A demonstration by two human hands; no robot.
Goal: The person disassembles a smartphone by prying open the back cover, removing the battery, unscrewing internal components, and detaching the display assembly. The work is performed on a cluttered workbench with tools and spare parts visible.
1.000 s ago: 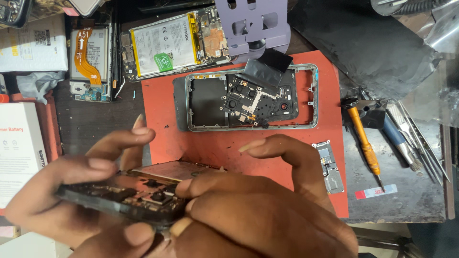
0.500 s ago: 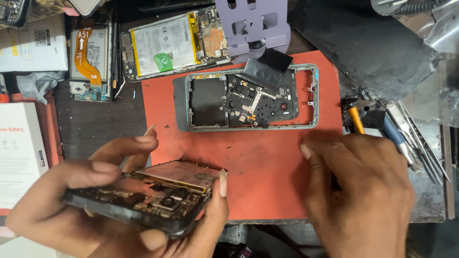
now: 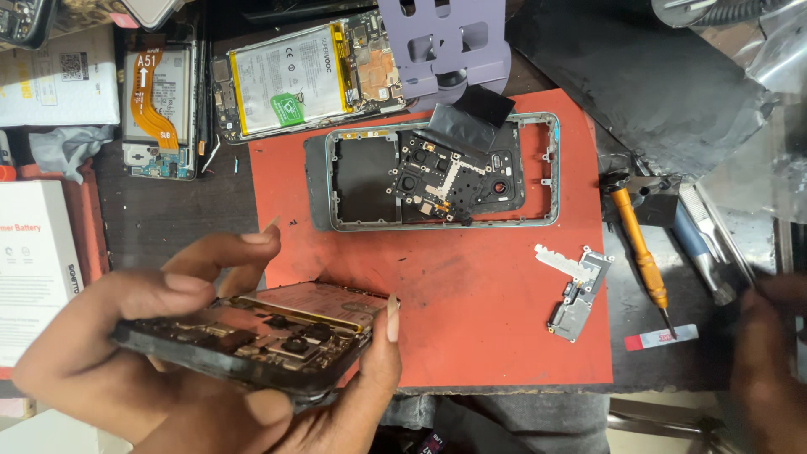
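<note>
Black, opened-up phone with its circuit boards bared, held tilted above the near edge of the red rubber work mat, propped off the bench entirely. Left hand curled around it, thumb hooked under the near rim, fingers draped over the far side, a fingertip close to the exposed copper-coloured shield. Gripped by one hand only, and by the edges at that. Right hand away at the far right edge of view, near the orange-handled screwdriver and the blue-handled tool; mostly cut off by the frame, so cannot tell whether open or closed, or holding anything.

Risks from here, as a judgement: a one-handed hold on a tilted, slick frame, so a slip onto the mat or off the bench edge quite possible. Bare fingers over bare boards, so smudges, static, or a snagged connector. Small silver metal bracket lying loose on the mat near the right border, easily swept off by a sleeve or a returning hand. Grey phone frame with a loose black board inside sitting just beyond, with a black foil flap lifted over its top edge; liable to be knocked if the held phone comes down carelessly.
</note>
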